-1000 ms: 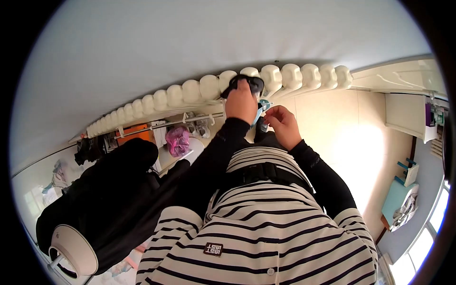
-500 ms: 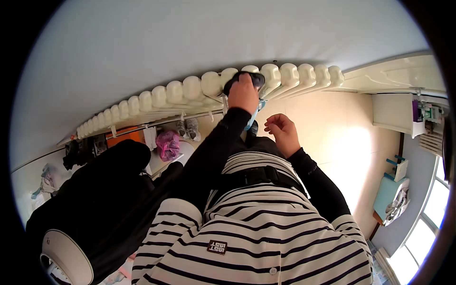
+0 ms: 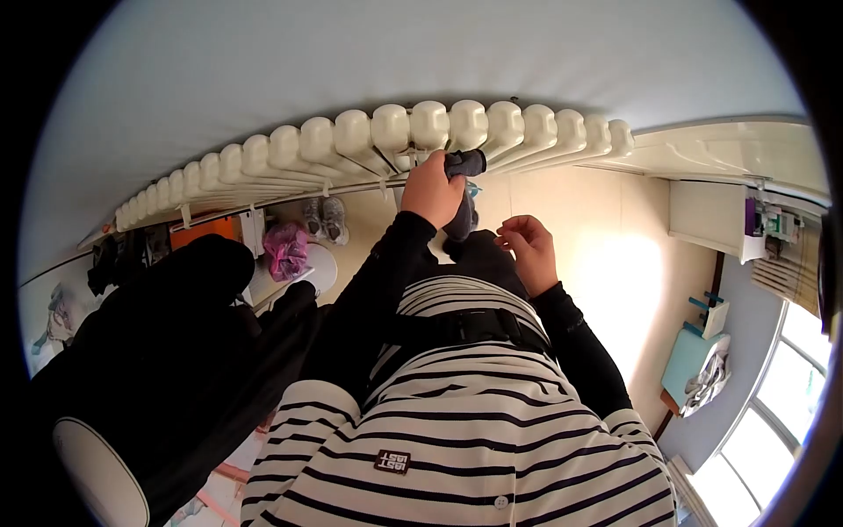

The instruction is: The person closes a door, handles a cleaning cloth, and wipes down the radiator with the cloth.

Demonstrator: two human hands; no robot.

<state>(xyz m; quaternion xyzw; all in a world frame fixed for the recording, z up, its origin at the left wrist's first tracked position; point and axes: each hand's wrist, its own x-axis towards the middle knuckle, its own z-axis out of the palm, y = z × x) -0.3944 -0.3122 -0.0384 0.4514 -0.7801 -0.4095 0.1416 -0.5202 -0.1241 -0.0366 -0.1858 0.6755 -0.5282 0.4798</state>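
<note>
A dark grey cloth item [image 3: 464,163] hangs from my left hand [image 3: 432,191], whose fingers are closed round it in front of the white radiator [image 3: 391,128]. The lower part of the cloth drops below the hand, over my dark shoes and trousers. Close behind it shows a small bit of light blue material [image 3: 474,189], mostly hidden. To the right, my right hand [image 3: 529,253] is raised near my waist with loosely bent fingers and nothing visible in them.
On the left is a person in black clothing [image 3: 167,342]. A rail [image 3: 285,199] runs along the radiator. Beyond are a pink bag [image 3: 286,250], grey shoes [image 3: 325,220] and an orange box [image 3: 205,232]. A white cabinet [image 3: 709,218] and a teal-topped piece [image 3: 694,362] stand at the right.
My left hand has drawn back from the radiator top and moved down with the dark cloth, which now hangs lower. My right hand has stayed near my waist. The view has shifted slightly.
</note>
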